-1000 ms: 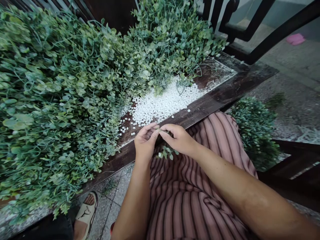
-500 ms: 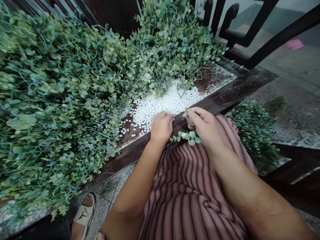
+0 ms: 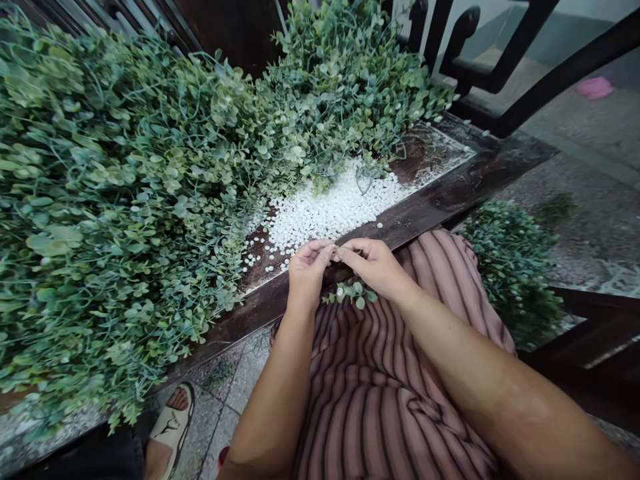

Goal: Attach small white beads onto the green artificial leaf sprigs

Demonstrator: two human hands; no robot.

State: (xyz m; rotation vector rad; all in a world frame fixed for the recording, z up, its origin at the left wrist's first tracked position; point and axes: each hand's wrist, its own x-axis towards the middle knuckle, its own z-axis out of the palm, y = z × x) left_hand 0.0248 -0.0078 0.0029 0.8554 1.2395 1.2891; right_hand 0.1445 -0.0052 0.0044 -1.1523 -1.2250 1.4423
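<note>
My left hand (image 3: 307,267) is closed in a pinch, its thumb and fingertips touching those of my right hand over the bench's front edge. Whatever lies between the left fingertips is too small to make out. My right hand (image 3: 374,265) pinches a green leafy sprig (image 3: 359,293), which hangs below the fingers above my lap. One small white spot shows on its leaves. Just beyond both hands spreads a pile of small white beads (image 3: 327,213), with looser ones scattered towards the left.
A large heap of green leafy sprigs (image 3: 125,200) covers the left and back of the dark wooden bench (image 3: 435,200). Another green bunch (image 3: 515,267) sits low on the right. Dark bars (image 3: 500,80) rise at the back right. A sandalled foot (image 3: 173,427) rests at lower left.
My left hand has drawn back from the bead pile's edge. My right hand has moved left and slightly down with the sprig, and the fingertips of both hands now meet.
</note>
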